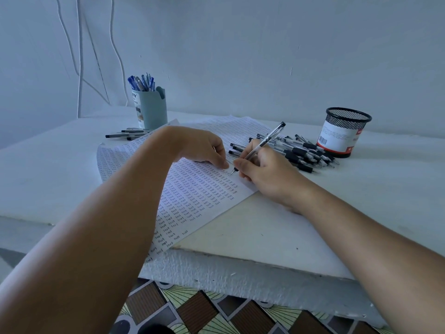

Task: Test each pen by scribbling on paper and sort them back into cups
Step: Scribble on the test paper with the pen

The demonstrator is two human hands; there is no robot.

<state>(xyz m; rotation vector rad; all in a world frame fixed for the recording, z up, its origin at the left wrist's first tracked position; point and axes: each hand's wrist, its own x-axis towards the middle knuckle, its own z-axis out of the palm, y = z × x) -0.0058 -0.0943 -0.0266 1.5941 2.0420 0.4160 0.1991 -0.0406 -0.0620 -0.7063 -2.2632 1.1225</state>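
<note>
My right hand [262, 172] grips a clear black-tipped pen [267, 138], its tip touching the sheet of paper [192, 189], which is covered in rows of small handwritten words. My left hand [204, 148] rests fingers-down on the paper, just left of the pen tip, pressing it flat. A pile of several black pens [301, 151] lies behind my right hand. A grey-blue cup [151, 109] at the back left holds several blue pens [142, 83]. A black mesh cup [343, 132] stands at the back right; its inside is hidden.
A few black pens [127, 134] lie loose in front of the grey-blue cup. The white table's front edge [240, 261] is rough foam. White cables [80, 56] hang on the wall at the back left. A patterned floor [216, 309] shows below.
</note>
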